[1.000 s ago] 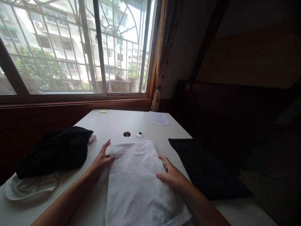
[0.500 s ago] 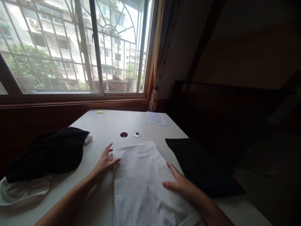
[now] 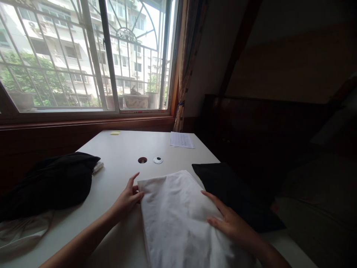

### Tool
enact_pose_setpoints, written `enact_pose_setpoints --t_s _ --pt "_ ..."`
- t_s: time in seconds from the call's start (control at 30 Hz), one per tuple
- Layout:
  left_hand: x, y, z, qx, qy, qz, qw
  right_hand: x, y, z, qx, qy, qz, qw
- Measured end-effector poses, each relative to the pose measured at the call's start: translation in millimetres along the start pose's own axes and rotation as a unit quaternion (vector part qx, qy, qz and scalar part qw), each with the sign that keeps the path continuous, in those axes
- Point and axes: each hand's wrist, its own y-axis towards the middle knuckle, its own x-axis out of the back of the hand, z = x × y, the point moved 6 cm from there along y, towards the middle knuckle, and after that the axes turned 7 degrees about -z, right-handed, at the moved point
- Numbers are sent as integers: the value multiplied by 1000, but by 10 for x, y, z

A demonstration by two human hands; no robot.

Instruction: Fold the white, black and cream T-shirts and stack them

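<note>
A folded white cloth (image 3: 173, 216), several layers thick and lightly creased, lies in front of me on the white table. My left hand (image 3: 128, 197) grips its far left corner, the thumb on top and the other fingers at the edge or under it, with the index finger sticking out. On the right side, my right hand (image 3: 227, 219) holds the cloth's edge, thumb on the upper face and index finger stretched along the border. Its remaining fingers are hidden. The kind of garment or linen cannot be made out.
A dark pile of clothing (image 3: 52, 182) with pale fabric (image 3: 25, 230) beneath it lies left. Folded black cloth (image 3: 237, 197) is at the right edge. Farther back are a cable hole (image 3: 142, 160), its round cover (image 3: 157, 160), papers (image 3: 182, 140) and a yellow note (image 3: 115, 133).
The white cloth has shifted right across the table, both hands moving with it. My left fingers have closed in on its corner. The view has turned slightly right.
</note>
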Motion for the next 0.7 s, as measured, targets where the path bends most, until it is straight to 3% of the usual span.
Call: enact_pose_setpoints --t_s 0.17,0.33,0.53,0.7 --pt "-195 50 -131 -101 -7 26 994 295 -3 44 15 -13 -42 999" --pt "-512 226 -373 -141 -47 35 988 706 -30 72 14 -30 -103 994" --pt "-1210 660 -708 -164 -91 54 981 1424 -57 -227 -11 -37 -231 972" --pt "-1886 996 -842 -174 -84 77 978 1977 -67 -453 -17 -35 -278 960"
